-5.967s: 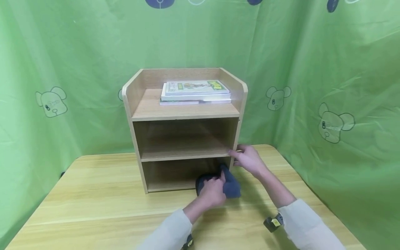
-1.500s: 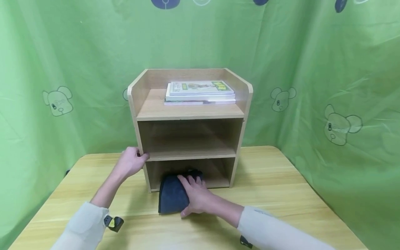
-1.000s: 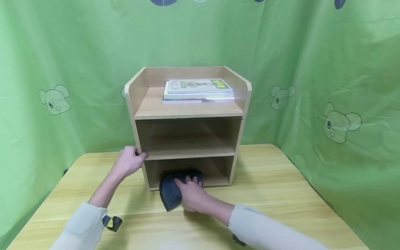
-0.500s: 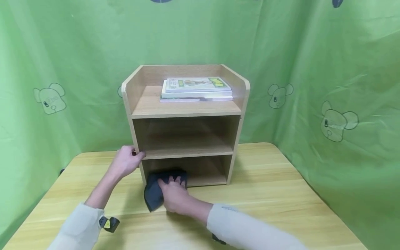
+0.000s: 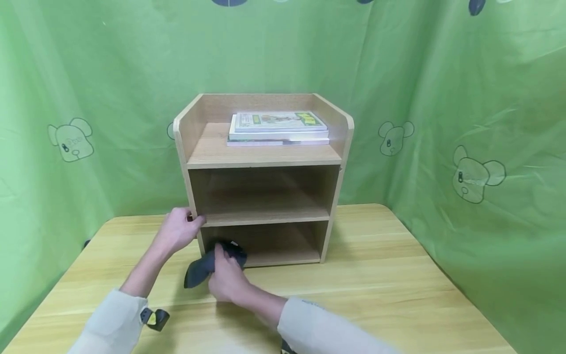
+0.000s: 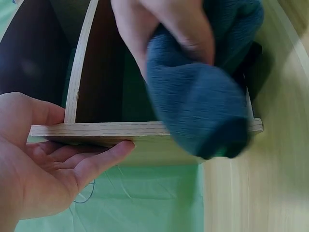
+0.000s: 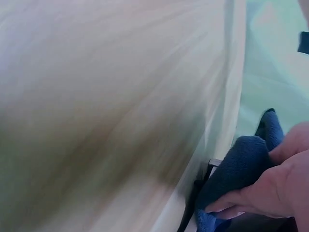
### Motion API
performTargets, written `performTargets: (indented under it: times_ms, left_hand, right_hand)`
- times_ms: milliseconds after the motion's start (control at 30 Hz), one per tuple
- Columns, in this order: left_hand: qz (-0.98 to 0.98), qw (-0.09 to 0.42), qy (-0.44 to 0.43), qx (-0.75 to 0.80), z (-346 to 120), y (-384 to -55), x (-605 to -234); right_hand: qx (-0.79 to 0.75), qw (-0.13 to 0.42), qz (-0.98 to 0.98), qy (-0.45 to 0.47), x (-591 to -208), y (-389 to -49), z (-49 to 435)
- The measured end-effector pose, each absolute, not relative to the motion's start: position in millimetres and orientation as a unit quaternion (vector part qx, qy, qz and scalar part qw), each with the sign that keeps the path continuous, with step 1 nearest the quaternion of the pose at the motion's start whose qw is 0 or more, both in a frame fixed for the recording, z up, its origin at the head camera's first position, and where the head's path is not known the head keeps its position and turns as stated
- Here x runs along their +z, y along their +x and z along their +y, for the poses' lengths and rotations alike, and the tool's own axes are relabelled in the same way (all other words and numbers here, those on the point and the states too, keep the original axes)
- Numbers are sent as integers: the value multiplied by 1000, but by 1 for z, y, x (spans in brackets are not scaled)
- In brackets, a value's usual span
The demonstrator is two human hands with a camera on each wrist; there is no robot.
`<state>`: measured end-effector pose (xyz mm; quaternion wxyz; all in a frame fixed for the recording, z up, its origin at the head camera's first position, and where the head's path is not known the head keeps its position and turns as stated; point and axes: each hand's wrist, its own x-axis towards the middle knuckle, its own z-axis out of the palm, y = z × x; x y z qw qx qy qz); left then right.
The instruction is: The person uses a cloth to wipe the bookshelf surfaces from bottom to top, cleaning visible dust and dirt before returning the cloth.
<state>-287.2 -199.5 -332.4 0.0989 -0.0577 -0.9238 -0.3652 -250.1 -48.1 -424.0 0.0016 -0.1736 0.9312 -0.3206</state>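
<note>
A small wooden shelf (image 5: 265, 161) stands on the table. My left hand (image 5: 180, 229) pinches the edge of its left side panel beside the middle board, and the left wrist view shows the thumb on one face and the fingers along the outer face. My right hand (image 5: 229, 276) grips a dark blue cloth (image 5: 198, 271) at the lower left front corner of the shelf. Part of the cloth lies inside the bottom compartment, and a flap sticks out to the left past the panel. In the left wrist view the cloth (image 6: 198, 96) hangs over the panel's edge.
Several thin books (image 5: 278, 129) lie stacked on the top board of the shelf. A green curtain (image 5: 88, 73) with printed bear heads hangs behind and beside the wooden table (image 5: 376, 295). Small black devices are strapped at both sleeves.
Earlier the left hand gripped the cloth and the right hand held the shelf's right side; those roles have swapped. The right hand has since carried the cloth leftward along the bottom board.
</note>
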Motion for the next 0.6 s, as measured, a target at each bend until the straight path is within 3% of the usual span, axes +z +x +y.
performTargets:
  times_ms: [300, 600]
  left_hand:
    - [-925, 99, -53, -362, -200, -288, -333]
    - [-924, 113, -69, -359, -200, -288, -334]
  right_hand:
    - [-496, -30, 858, -133, -418, -251, -53]
    - [-470, -130, 854, -182, -401, -247, -54]
